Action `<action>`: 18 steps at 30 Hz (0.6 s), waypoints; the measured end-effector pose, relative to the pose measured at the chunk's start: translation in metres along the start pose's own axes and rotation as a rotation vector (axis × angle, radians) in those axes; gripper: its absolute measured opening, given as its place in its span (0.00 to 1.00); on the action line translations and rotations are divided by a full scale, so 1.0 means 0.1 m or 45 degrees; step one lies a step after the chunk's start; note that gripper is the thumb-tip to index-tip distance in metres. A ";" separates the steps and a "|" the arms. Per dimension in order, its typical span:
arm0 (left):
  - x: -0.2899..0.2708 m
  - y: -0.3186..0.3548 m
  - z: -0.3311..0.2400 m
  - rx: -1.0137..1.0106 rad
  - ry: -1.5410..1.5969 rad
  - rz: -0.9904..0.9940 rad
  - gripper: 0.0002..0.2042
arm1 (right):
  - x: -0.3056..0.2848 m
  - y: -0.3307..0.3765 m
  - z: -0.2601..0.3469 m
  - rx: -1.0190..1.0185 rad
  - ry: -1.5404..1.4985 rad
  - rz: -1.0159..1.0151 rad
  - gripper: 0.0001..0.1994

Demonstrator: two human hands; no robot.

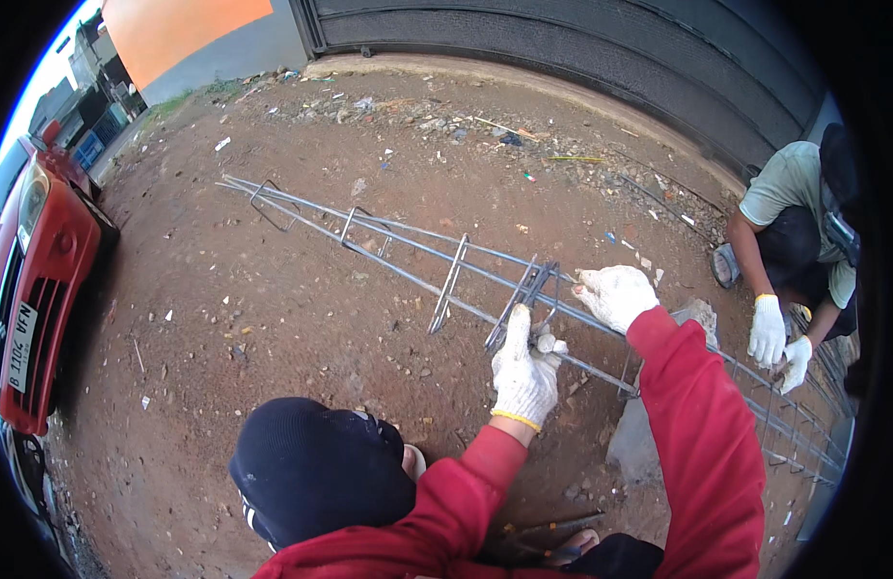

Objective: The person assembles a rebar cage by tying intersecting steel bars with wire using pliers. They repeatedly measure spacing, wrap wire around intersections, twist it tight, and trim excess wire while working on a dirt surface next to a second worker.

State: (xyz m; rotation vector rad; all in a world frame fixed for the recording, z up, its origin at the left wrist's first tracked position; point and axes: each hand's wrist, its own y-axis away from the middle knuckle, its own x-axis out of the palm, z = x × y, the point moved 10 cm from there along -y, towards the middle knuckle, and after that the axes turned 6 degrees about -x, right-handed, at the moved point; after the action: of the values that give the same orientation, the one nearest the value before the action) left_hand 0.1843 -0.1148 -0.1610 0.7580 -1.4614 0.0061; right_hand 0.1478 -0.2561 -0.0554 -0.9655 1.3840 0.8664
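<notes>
A long rebar cage (pixel 408 236) of thin steel bars, with rectangular stirrups along it, stretches across the dirt ground from far left to near right. Several stirrups (pixel 529 289) are bunched together near its middle. My left hand (pixel 526 376), in a white knit glove with a yellow cuff, is closed around that bunch at its near side, thumb up against it. Just right of the bunch, my gloved right hand (pixel 620 297) is closed above the bars, its fingertips pinched together; what they hold, if anything, is too small to make out.
A crouching co-worker in white gloves (pixel 767 330) has both hands by the cage's right end. A grey concrete block (pixel 636 444) lies under the cage. My dark-clad knee (pixel 321 473) is in front. A red car (pixel 65 261) stands left; a dark metal gate (pixel 562 48) is behind.
</notes>
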 end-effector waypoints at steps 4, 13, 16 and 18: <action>-0.02 0.02 -0.02 0.028 0.002 -0.036 0.16 | 0.08 0.02 0.01 0.023 -0.036 0.060 0.15; -0.05 0.05 -0.07 0.057 -0.256 -0.004 0.40 | 0.04 0.14 -0.19 0.209 -0.231 0.041 0.22; -0.28 0.13 -0.06 0.028 -0.510 -0.119 0.52 | 0.04 0.20 -0.20 0.232 -0.286 0.128 0.21; -0.46 0.17 -0.06 0.020 -0.622 -0.172 0.56 | 0.02 0.26 -0.19 0.218 -0.295 0.163 0.20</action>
State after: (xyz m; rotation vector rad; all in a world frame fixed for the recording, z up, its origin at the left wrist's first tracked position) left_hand 0.1746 -0.0788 -0.1937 0.9102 -1.8678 -0.2885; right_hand 0.1168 -0.2641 -0.0580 -0.6308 1.3062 0.9085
